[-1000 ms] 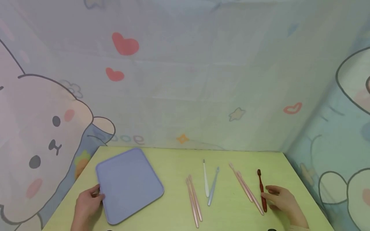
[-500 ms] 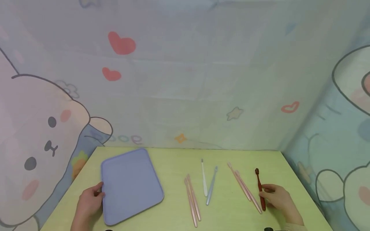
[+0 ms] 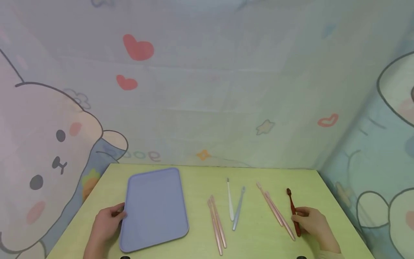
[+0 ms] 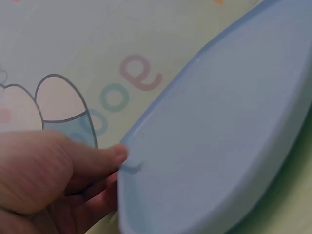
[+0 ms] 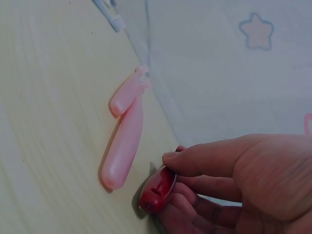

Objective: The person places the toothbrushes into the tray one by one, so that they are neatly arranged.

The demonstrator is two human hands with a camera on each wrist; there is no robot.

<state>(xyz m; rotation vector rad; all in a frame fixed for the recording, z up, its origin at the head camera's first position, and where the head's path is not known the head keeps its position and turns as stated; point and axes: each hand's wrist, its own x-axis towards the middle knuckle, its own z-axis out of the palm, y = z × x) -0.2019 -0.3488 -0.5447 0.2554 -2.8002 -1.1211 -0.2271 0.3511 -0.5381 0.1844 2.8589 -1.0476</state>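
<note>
A lavender-blue rectangular tray (image 3: 155,210) sits on the left of the table, slightly turned. My left hand (image 3: 108,221) pinches its left edge, the thumb (image 4: 105,155) over the rim and the other fingers lower at the outer side. At the right, a dark red toothbrush (image 3: 292,207) points away from me, and my right hand (image 3: 312,223) pinches its handle between thumb and fingers. In the right wrist view the rounded handle end (image 5: 157,192) shows below the thumb, low over the table, with its shadow beside it.
Two pink toothbrushes (image 3: 279,216) lie just left of the red one. A white toothbrush (image 3: 230,203) and a light blue one (image 3: 238,210) lie mid-table. Another pink pair (image 3: 216,226) lies nearer the tray. A printed cloth (image 3: 207,90) rises behind the pale yellow-green table (image 3: 255,244).
The tray has turned clockwise and shifted right, with my left hand following on its edge. My right hand stays at the red toothbrush, which has tilted slightly. The other toothbrushes lie as before.
</note>
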